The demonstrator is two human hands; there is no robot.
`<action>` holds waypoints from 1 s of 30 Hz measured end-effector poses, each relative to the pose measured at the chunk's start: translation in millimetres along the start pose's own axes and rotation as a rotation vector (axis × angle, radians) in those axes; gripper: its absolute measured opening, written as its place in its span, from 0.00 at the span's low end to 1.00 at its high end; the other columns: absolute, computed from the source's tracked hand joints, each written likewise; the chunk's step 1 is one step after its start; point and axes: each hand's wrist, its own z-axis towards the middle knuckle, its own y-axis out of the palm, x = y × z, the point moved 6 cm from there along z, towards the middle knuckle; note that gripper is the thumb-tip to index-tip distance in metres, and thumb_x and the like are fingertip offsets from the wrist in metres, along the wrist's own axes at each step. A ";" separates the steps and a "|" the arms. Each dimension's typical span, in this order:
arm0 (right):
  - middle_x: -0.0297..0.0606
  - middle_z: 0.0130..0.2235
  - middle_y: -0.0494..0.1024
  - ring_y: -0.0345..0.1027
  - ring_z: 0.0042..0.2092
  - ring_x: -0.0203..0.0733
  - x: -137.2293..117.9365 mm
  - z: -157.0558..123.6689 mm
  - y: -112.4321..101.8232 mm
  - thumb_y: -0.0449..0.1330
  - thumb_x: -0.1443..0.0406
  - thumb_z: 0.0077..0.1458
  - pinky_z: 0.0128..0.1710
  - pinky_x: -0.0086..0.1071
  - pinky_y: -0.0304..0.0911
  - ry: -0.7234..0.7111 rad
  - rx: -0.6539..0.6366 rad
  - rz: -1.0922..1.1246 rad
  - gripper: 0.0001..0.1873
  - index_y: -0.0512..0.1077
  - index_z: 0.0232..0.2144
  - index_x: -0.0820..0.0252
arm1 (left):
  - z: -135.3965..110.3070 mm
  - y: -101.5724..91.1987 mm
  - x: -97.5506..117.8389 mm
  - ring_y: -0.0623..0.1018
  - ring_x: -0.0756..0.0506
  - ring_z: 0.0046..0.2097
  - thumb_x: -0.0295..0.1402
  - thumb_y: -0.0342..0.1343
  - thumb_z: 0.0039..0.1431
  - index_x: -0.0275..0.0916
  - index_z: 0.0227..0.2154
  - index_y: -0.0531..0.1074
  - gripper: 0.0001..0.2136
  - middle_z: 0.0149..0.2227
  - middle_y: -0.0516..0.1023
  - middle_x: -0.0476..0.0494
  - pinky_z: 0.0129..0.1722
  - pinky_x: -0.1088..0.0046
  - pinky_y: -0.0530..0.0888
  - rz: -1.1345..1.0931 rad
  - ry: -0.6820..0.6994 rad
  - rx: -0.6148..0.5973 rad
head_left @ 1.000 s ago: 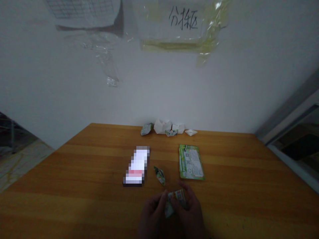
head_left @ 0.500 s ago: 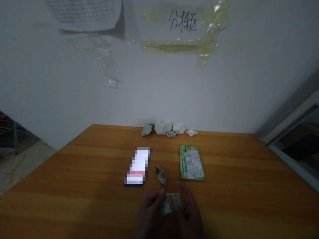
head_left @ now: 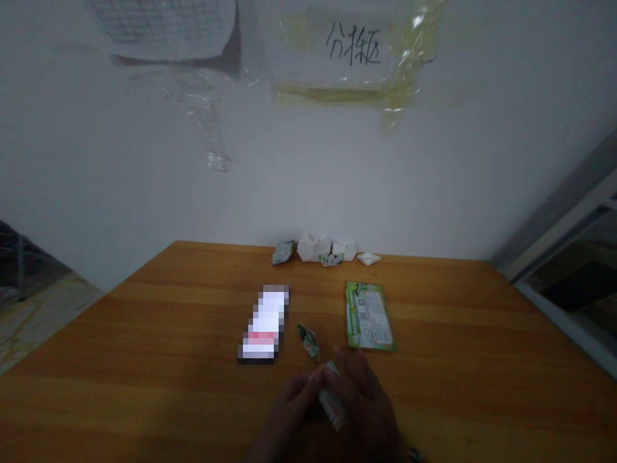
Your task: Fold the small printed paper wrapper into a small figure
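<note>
Both of my hands meet at the near edge of the wooden table [head_left: 144,360]. My left hand [head_left: 289,411] and my right hand [head_left: 366,405] pinch a small folded printed paper [head_left: 331,402] between them, fingers closed on it. Just beyond my fingertips lies a small folded green-and-white paper piece [head_left: 308,341]. A flat green printed sheet [head_left: 369,316] lies to the right of it.
A phone [head_left: 264,325] with a lit, blurred screen lies left of centre. Several folded paper pieces [head_left: 315,247] sit along the wall at the table's far edge. Taped plastic and a handwritten label [head_left: 354,45] hang on the wall. A grey frame [head_left: 559,218] stands at right.
The paper between my hands has been turned and folded narrower; my right hand now covers more of it. The other things have not moved.
</note>
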 end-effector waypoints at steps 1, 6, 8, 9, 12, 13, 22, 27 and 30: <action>0.37 0.61 0.68 0.66 0.59 0.45 -0.6 0.7 5.4 0.51 0.64 0.64 0.61 0.45 0.58 -0.017 -0.033 0.006 0.24 0.62 0.61 0.44 | -0.8 2.4 3.5 0.78 0.48 0.28 0.51 0.63 0.50 0.35 0.28 0.81 0.21 0.25 0.82 0.45 0.31 0.75 0.72 -0.039 -0.006 -0.047; 0.40 0.67 0.60 0.53 0.66 0.47 11.7 -0.2 14.7 0.48 0.62 0.63 0.62 0.43 0.58 0.219 -0.047 0.279 0.28 0.56 0.65 0.53 | 0.2 -12.2 13.9 0.75 0.47 0.31 0.50 0.64 0.49 0.35 0.27 0.79 0.19 0.26 0.79 0.48 0.32 0.75 0.70 0.058 0.019 0.062; 0.43 0.65 0.64 0.56 0.66 0.50 20.0 -2.5 14.3 0.53 0.61 0.60 0.62 0.46 0.58 0.399 -0.051 0.434 0.29 0.60 0.63 0.55 | 1.5 -14.9 9.0 0.75 0.47 0.32 0.49 0.64 0.49 0.35 0.28 0.79 0.19 0.27 0.80 0.47 0.34 0.73 0.71 0.125 0.012 0.072; 0.44 0.62 0.70 0.63 0.63 0.51 23.0 -3.9 16.7 0.56 0.61 0.59 0.60 0.46 0.62 0.499 -0.090 0.513 0.27 0.65 0.60 0.55 | 2.6 -12.9 6.3 0.76 0.46 0.33 0.48 0.65 0.50 0.35 0.29 0.78 0.18 0.28 0.80 0.47 0.35 0.72 0.71 0.122 0.025 0.038; 0.45 0.44 0.85 0.80 0.45 0.52 27.5 -9.3 25.0 0.62 0.58 0.54 0.46 0.43 0.75 0.797 -0.197 0.646 0.16 0.79 0.43 0.58 | 5.8 -2.1 -0.6 0.76 0.48 0.31 0.43 0.68 0.48 0.37 0.31 0.75 0.15 0.27 0.80 0.49 0.33 0.74 0.72 -0.028 0.086 -0.103; 0.44 0.39 0.87 0.81 0.40 0.52 28.3 -10.1 24.9 0.62 0.58 0.53 0.42 0.42 0.76 0.867 -0.180 0.642 0.15 0.81 0.39 0.59 | 6.9 0.6 -2.8 0.76 0.50 0.28 0.42 0.68 0.48 0.38 0.30 0.73 0.14 0.25 0.79 0.52 0.30 0.76 0.70 -0.102 0.087 -0.130; 0.40 0.42 0.86 0.82 0.42 0.47 18.2 -3.6 8.6 0.58 0.65 0.57 0.43 0.36 0.78 0.588 -0.037 0.246 0.14 0.80 0.43 0.54 | 11.4 -4.7 -8.0 0.81 0.43 0.35 0.44 0.69 0.45 0.36 0.35 0.78 0.19 0.30 0.84 0.42 0.37 0.70 0.73 -0.143 0.007 -0.003; 0.41 0.55 0.77 0.70 0.57 0.47 -7.4 -2.5 10.4 0.53 0.76 0.54 0.51 0.40 0.74 -0.068 -0.099 -0.056 0.35 0.58 0.63 0.55 | 8.3 -1.9 0.3 0.80 0.45 0.36 0.45 0.66 0.49 0.37 0.33 0.82 0.16 0.31 0.85 0.44 0.38 0.73 0.72 -0.119 0.059 -0.040; 0.43 0.57 0.74 0.66 0.60 0.48 -8.8 -4.3 14.9 0.51 0.73 0.59 0.53 0.42 0.73 -0.156 -0.160 -0.137 0.35 0.49 0.67 0.57 | 3.4 -0.5 7.2 0.78 0.47 0.31 0.46 0.68 0.46 0.36 0.31 0.83 0.16 0.27 0.84 0.45 0.35 0.76 0.71 -0.104 0.044 -0.035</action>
